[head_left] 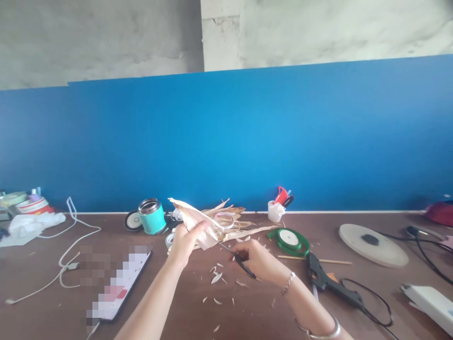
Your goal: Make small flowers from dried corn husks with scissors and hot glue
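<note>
A pale dried corn husk (188, 215) stands up at a slant from my left hand (184, 243), pinched between thumb and fingers. My right hand (258, 259) is closed round dark-handled scissors (243, 267), whose blades point left and meet the husk's lower edge. How far the blades are apart I cannot tell. Behind both hands lies a pile of dried husks (244, 224), partly covered by the held one. Small husk clippings (216, 278) are scattered on the brown table (198, 311) below.
Right of my hands are a green ribbon roll (303, 246), a thin stick (336, 261), a black glue gun (329, 282) with its cord, and a round pale disc (375, 250). To the left stand a turquoise jar (153, 221) and a phone (123, 288). A blue partition (226, 141) closes the back.
</note>
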The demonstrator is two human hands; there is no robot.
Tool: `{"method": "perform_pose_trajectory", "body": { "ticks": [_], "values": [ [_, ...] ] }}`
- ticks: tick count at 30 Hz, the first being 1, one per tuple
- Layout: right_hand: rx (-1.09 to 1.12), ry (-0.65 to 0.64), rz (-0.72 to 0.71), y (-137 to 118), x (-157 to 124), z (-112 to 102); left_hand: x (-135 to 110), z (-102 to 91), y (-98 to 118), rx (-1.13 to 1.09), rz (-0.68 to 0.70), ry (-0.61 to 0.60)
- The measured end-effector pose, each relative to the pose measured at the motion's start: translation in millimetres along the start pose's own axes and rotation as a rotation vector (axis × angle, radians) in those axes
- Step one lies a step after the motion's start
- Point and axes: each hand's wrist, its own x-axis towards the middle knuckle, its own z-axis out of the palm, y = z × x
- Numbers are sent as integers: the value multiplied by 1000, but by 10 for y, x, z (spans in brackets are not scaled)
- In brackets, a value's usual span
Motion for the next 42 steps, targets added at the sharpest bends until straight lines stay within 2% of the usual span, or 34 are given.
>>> {"method": "perform_pose_trajectory", "body": {
  "ticks": [6,14,23,27,30,34,42],
  "values": [
    [-19,30,-22,-32,-10,-10,11,5,-38,-23,5,44],
    [-28,59,-46,43,10,12,-12,38,-3,-42,-1,56],
    [-63,99,-75,-9,10,-11,-36,63,12,-72,-31,67],
    [-79,121,-100,5,19,-9,-30,74,-18,-69,-11,108],
    [-86,128,-117,30,28,4,-15,86,-62,-105,-48,152],
    [-93,133,-124,48,31,12,11,96,-129,-191,-73,143],
    [-106,142,-98,59,48,39,-24,136,-156,-177,-42,151]
  ]
}}
